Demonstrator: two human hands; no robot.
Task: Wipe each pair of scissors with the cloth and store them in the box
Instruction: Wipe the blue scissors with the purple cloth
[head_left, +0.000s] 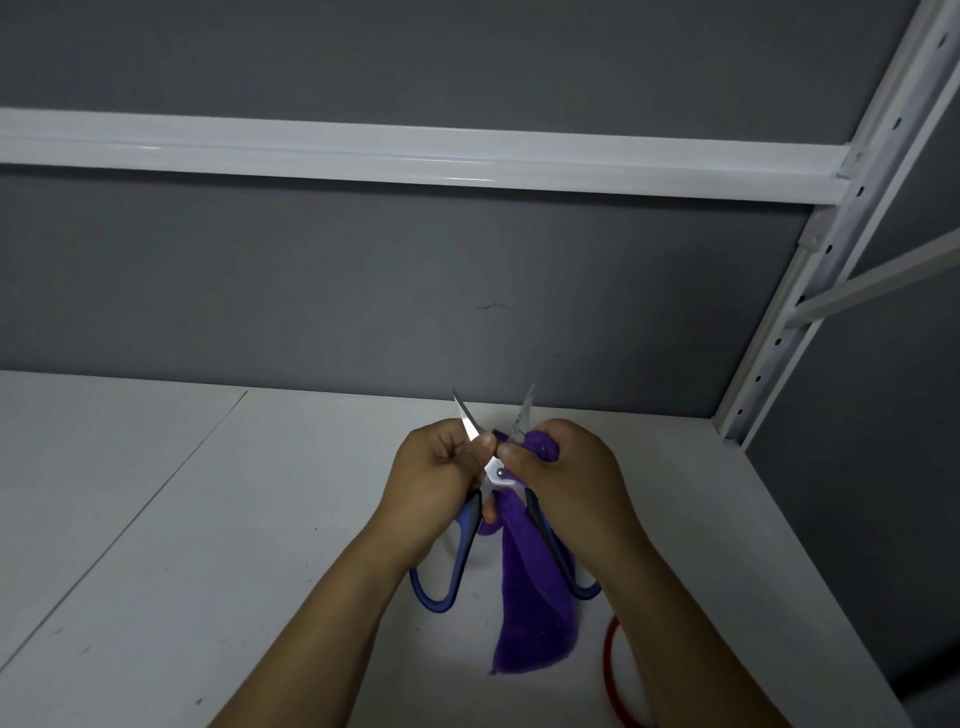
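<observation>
- The left hand (441, 467) is curled round one blade of the scissors (496, 475), close to the screw. It holds them up above the white surface (208, 519).
- The right hand (566, 467) is curled too. It pinches the purple cloth (530, 597) round the other blade, and the rest of the cloth hangs down between the handles.
- The scissors are wide open, with the tips pointing away from the person.
- To wipe well, I think the cloth should slide from the screw out to the tip, pressing on the flat sides and not the sharp edge.
- The left hand should hold tight so the blades cannot snap shut on a finger.
- A red loop (610, 670) lies by the right arm; I cannot tell what it is.
- No box shows.
</observation>
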